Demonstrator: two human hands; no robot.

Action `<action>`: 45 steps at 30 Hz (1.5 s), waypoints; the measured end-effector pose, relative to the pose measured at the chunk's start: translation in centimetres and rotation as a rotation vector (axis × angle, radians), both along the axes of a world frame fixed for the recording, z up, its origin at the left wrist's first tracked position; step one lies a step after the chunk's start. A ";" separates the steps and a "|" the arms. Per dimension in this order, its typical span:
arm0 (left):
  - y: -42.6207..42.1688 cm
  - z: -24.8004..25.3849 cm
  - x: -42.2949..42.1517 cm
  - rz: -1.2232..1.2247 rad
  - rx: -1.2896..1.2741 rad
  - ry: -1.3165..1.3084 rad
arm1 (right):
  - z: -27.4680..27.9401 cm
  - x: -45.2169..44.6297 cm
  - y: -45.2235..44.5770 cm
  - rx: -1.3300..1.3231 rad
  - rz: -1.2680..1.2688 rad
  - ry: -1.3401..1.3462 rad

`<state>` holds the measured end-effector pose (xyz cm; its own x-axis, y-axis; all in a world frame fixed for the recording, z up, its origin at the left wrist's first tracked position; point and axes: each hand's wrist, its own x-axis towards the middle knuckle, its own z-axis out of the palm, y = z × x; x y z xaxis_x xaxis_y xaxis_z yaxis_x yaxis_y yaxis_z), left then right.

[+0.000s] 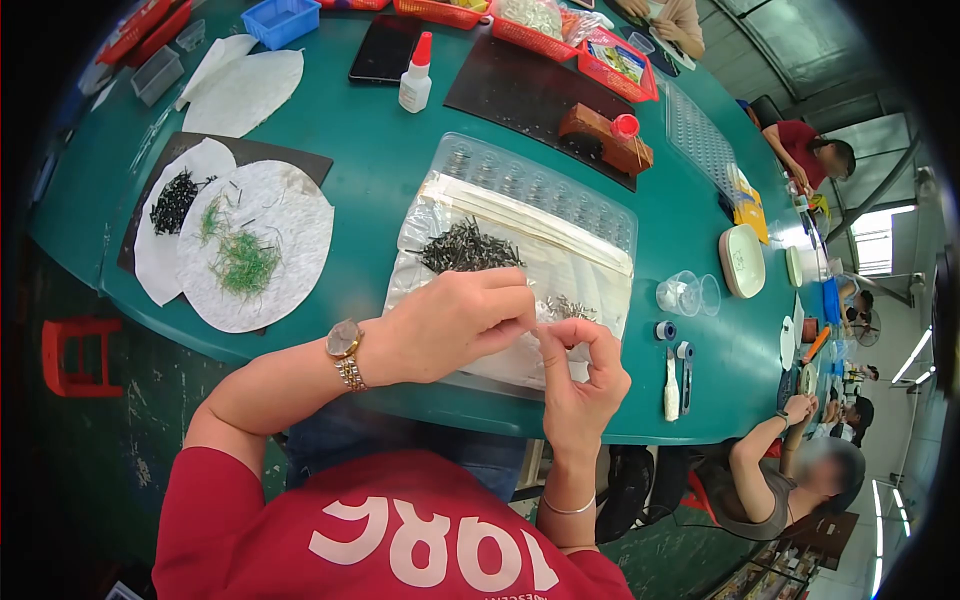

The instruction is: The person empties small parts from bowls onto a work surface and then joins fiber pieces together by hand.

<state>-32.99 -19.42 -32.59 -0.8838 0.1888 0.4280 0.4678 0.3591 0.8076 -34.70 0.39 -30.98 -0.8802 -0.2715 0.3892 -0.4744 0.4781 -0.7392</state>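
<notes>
My left hand, with a watch at its wrist, is closed in a pinch over the white cloth. Just to its right, my right hand has thumb and forefinger pressed together, the tips almost meeting those of the left. What the fingertips hold is too small to make out. Beyond the left hand lies a pile of short dark pieces on the cloth. A smaller heap of short pieces sits just past the right fingers. Under the cloth is a clear plastic tray with round dimples.
On the left, a round white pad bears green strands. A red-capped glue bottle, a wooden block and a dark mat are farther back. Clear cups and a cutter lie right. A co-worker sits beyond.
</notes>
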 end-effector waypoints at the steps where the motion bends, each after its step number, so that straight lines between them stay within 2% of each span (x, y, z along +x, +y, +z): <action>1: 0.0 0.0 0.1 0.001 -0.013 0.006 | 0.0 0.1 -0.2 0.026 0.005 0.042; 5: 0.0 0.2 0.0 -0.009 0.003 0.004 | 0.5 0.0 0.2 0.020 0.014 0.026; 8: -0.1 0.2 -0.1 -0.013 0.030 -0.007 | 1.7 -0.2 0.7 0.198 0.060 0.114; 15: -0.1 0.4 -0.2 -0.008 0.051 0.047 | 1.2 -0.4 0.9 0.211 0.094 0.133; 18: -0.3 0.7 -0.2 -0.017 0.051 -0.011 | 1.3 -0.7 1.2 0.211 0.116 0.152; 26: -0.2 0.1 -0.1 -0.096 -0.034 0.075 | 1.7 -0.8 1.3 0.284 0.173 0.257; 32: 0.1 0.1 -0.1 -0.063 0.000 0.047 | 1.7 -0.6 1.6 0.271 0.140 0.279; 36: 0.2 -0.1 0.1 -0.051 -0.017 0.054 | 2.0 -0.5 1.3 0.283 0.121 0.219; 43: 0.5 -0.2 -0.2 0.002 -0.038 0.262 | 3.2 -0.3 1.2 0.308 0.131 0.155; 45: 0.2 -0.1 0.0 0.006 -0.111 0.219 | 3.1 -0.7 0.9 0.301 0.132 0.153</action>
<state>-32.99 -19.22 -32.67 -0.7732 0.2404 0.5868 0.6252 0.4433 0.6423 -35.38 1.25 -27.86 -0.7678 -0.5016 0.3986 -0.6406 0.5909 -0.4903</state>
